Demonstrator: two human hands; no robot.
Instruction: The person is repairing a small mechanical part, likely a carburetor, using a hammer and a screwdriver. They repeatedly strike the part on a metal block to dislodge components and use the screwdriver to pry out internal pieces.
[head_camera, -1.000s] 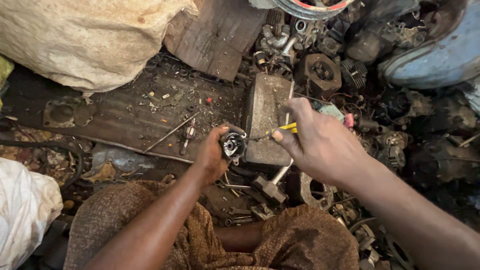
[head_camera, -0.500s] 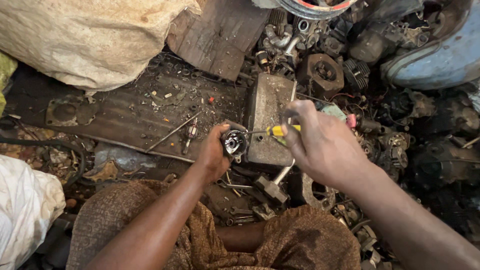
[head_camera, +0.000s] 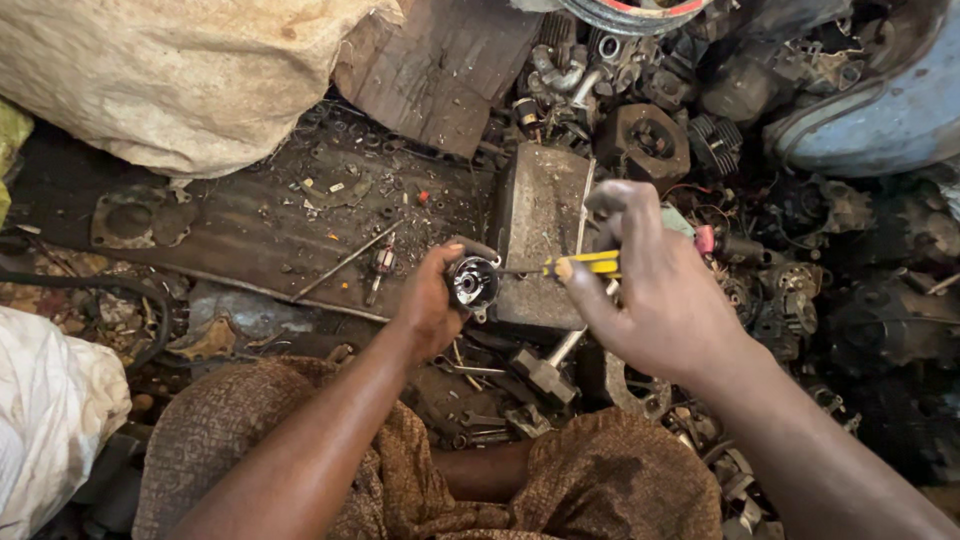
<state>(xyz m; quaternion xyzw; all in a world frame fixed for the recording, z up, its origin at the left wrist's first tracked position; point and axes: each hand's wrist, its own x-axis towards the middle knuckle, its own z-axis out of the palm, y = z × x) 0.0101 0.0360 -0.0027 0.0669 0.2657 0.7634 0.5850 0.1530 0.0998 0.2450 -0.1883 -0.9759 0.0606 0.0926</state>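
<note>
Round metal part (head_camera: 472, 282) in left hand's (head_camera: 430, 300) closed grip — right hand (head_camera: 660, 290) pinches yellow-handled screwdriver (head_camera: 575, 265) — scrap crowds around.

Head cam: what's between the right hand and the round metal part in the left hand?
Only the yellow-handled screwdriver: the right hand grips its handle and the thin shaft bridges to the round metal part held by the left hand, above the grey metal block.

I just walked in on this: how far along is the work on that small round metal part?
Done: nothing visibly taken off. In hand: the left hand grips the round metal part against the grey block; the right hand points a yellow-handled screwdriver into it. Left: the part looks whole.
</note>
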